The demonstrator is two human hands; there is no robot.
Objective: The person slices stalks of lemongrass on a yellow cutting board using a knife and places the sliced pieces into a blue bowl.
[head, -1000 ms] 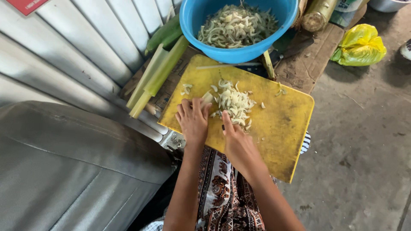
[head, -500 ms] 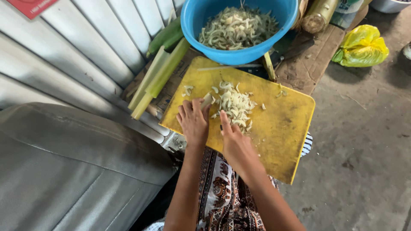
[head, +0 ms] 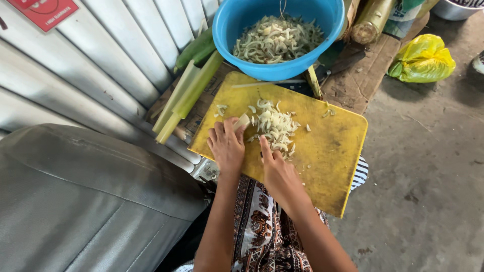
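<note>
I see my left hand curled over a pale stalk piece, fingers pressing it flat to the yellow plastic cutting board so it holds steady for slicing. My right hand is closed as if round a knife handle beside the heap of pale cut shreds; I cannot make out a blade. The board rests on my lap, tilted toward the round blue plastic bowl of shreds, touching its far edge. Long green stalks lie left, within reach
</note>
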